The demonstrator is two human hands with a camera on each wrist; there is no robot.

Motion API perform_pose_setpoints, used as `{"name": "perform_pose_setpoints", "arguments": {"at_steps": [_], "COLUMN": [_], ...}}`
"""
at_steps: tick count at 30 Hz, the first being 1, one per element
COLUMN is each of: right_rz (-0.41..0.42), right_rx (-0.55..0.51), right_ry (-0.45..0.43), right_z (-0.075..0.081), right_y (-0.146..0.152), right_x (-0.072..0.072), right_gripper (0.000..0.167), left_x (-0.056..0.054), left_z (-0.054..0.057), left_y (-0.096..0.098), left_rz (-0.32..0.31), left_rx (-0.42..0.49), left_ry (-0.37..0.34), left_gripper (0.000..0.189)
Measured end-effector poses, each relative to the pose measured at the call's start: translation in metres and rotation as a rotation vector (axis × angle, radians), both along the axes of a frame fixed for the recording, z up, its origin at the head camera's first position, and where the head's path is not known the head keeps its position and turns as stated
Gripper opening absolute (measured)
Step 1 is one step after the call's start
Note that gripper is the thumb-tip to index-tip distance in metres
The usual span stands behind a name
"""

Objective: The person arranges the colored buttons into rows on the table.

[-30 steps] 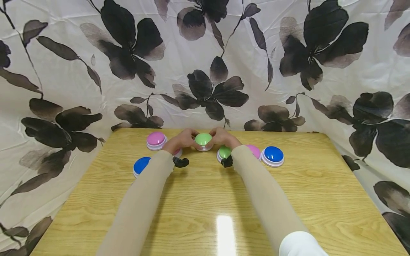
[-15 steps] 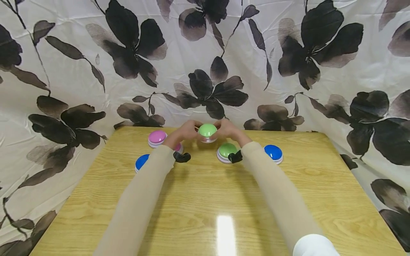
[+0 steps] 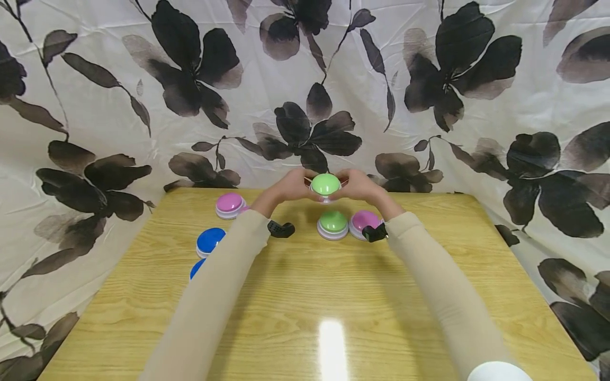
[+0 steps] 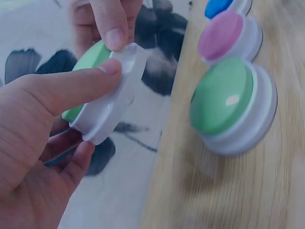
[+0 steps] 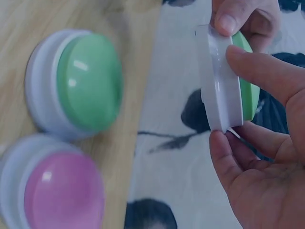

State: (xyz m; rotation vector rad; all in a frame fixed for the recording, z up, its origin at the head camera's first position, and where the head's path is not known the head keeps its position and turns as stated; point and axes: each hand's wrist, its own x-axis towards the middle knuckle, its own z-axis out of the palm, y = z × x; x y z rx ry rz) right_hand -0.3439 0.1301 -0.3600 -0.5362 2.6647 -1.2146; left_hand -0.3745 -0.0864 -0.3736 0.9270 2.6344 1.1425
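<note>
Raised green button (image 3: pixel 325 184) pinched by left hand (image 3: pixel 292 186) and right hand (image 3: pixel 359 186) at the table's (image 3: pixel 290 323) far edge. Room is seen nearer.

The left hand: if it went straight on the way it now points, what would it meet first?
The left hand would first meet the green button that it holds; beyond it, probably the right hand on the opposite side, though depth is unclear.
</note>
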Motion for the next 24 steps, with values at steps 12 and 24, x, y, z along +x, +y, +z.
{"name": "perform_pose_setpoints", "arguments": {"at_steps": [12, 24], "right_rz": [-0.067, -0.143], "right_rx": [0.036, 0.057], "right_ry": [0.07, 0.056], "right_z": [-0.003, -0.008], "right_y": [0.059, 0.118], "right_x": [0.01, 0.026], "right_gripper": [0.058, 0.066], "left_x": [-0.001, 0.003], "left_z": [-0.003, -0.008], "left_y": [0.063, 0.126], "left_rz": [-0.05, -0.088], "left_rx": [0.038, 0.001], "left_ry": [-0.046, -0.06], "left_gripper": [0.057, 0.055]}}
